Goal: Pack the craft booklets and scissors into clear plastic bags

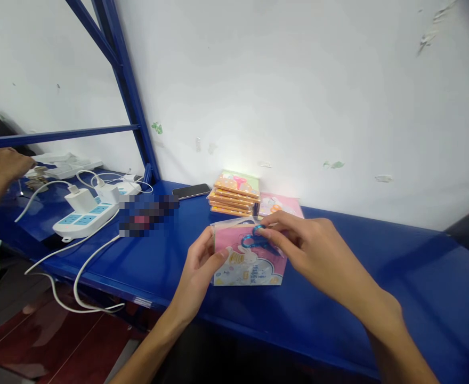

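A pink booklet with a cartoon rabbit on its cover sits in a clear plastic bag, near the front edge of the blue table. My left hand grips its left side, thumb on the front. Blue scissors with looped handles lie against the upper part of the cover. The fingertips of my right hand pinch a handle loop near the bag's top edge. Whether the blades are inside the bag is hard to make out. Just behind stands a stack of orange-edged packets, beside another pink packet.
A dark phone lies at the back, left of the stack. White power strips with plugged-in chargers and trailing cables occupy the left, near a blurred-out item. A blue metal frame rises there; another person's hand shows beyond it.
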A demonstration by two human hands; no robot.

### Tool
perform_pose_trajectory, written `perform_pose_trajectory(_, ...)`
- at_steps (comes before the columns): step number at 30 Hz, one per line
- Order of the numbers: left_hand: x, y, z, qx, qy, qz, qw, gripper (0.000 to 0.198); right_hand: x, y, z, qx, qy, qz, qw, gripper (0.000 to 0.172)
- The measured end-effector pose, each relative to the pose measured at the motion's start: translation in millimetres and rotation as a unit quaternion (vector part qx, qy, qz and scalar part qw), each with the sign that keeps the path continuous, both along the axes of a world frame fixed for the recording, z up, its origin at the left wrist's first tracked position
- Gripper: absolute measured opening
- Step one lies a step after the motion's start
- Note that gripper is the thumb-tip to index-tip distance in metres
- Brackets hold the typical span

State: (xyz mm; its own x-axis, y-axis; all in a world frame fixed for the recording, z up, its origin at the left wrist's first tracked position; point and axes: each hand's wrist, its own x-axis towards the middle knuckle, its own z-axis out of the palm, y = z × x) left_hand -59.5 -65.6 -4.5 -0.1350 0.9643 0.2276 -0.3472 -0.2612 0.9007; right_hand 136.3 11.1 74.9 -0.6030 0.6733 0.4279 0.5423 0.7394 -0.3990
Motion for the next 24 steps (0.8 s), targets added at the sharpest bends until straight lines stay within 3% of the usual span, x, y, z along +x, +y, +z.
perform_pose_trajectory(12,2,2,2.6,0.001,0.017,0.013,1.000,0.045,2,-5,-4.3,0.045,-0.029,0.013,0.998,0.031)
perform_pose_trajectory(16,3,3,3.2,-0.031,0.051,0.055,0.997,0.044,10,-3,-5.3,0.106,0.058,-0.041,0.992,0.021)
perform_pose_trajectory(18,2,4,1.0,-0.045,0.048,0.056,0.996,0.042,16,5,-7.2,0.119,0.085,-0.070,0.987,0.034)
perform_pose_trajectory(20,0,5,-2.2,-0.063,0.034,0.039,0.997,0.041,20,17,-11.7,0.063,0.076,-0.047,0.994,0.049)
perform_pose_trajectory(24,-4,9,-8.9,-0.125,0.062,0.007,0.990,0.038,23,41,-31.8,-0.130,0.018,0.067,0.989,0.027)
